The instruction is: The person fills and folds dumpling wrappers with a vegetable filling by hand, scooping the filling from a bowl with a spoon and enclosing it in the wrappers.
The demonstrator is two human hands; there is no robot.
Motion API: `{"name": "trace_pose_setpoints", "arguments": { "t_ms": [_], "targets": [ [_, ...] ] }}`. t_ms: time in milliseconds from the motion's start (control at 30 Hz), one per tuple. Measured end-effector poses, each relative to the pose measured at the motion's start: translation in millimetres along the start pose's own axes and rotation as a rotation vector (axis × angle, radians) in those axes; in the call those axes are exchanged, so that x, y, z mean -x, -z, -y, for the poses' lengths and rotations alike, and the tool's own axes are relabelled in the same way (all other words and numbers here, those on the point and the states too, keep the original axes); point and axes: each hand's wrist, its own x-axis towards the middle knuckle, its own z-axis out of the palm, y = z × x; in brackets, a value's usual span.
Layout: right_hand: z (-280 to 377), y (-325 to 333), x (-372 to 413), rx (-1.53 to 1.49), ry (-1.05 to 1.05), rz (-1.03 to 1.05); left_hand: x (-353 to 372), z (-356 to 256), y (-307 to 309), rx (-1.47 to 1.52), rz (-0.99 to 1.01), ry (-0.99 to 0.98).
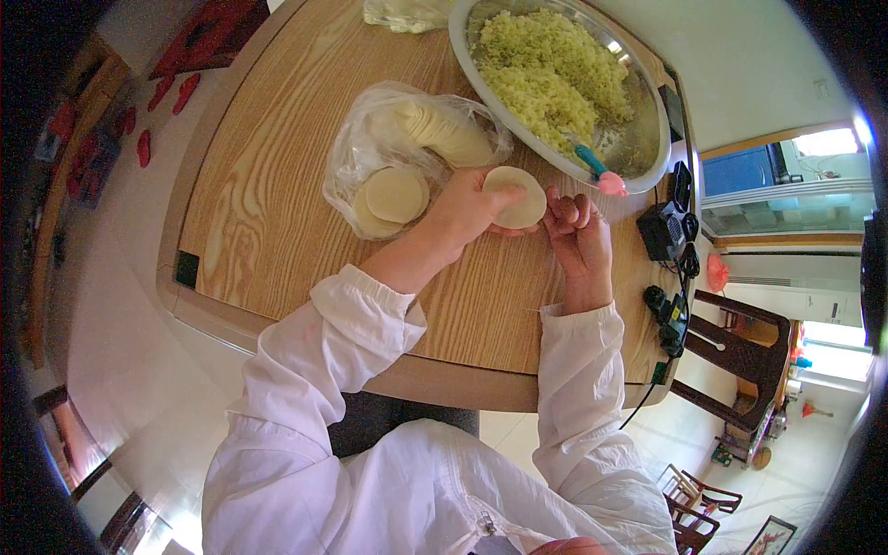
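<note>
Dough wrapper: the held dough wrapper (514, 197) is a thin pale disc, above the wooden table (305, 139), between the two hands and just beside the clear plastic bag.
Facing: its broad face is turned up toward the camera; the outline is nearly round, so no long axis stands out.
Left hand: the left hand (470, 211) grips the wrapper by its left side, thumb laid over the face — the other fingers are partly hidden under it.
Right hand: the right hand (580, 231) is raised with fingers curled, fingertips right by the wrapper's right edge; whether they touch or pinch it, I cannot tell.
Plastic bag: the clear plastic bag (347, 157) lies open, holding more discs.
Fanned wrappers: the fanned wrappers (444, 132) overlap in a row whose long axis runs from upper left to lower right of the view.
Loose wrappers: the loose wrappers (396, 196) lie flat and overlapping, near the left wrist.
Bowl: the metal bowl (655, 139) sits beyond the hands, with chopped pale-green filling (546, 74) heaped inside.
Utensil: the teal-and-pink handle (601, 171) slants toward the lower right — its pink end is at the bowl's near rim.
Right table edge: black electronic devices (659, 231) and cables lie there.
</note>
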Motion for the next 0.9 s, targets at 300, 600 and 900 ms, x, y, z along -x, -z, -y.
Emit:
{"name": "trace_pose_setpoints", "arguments": {
  "t_ms": [300, 600, 900],
  "targets": [
    [0.1, -2.6, 0.3, 0.004, 0.005, -0.015, 1.8, -2.0, -0.5, -0.017, 0.007, 0.001],
    [0.9, -3.3, 1.1, -0.019, -0.001, 0.013, 0.4, 1.4, -0.5, -0.004, -0.005, -0.008],
    [0.9, -6.2, 1.7, 0.013, 0.003, 0.008, 0.6, 0.9, -0.9, -0.054, -0.022, -0.004]
  ]
}}
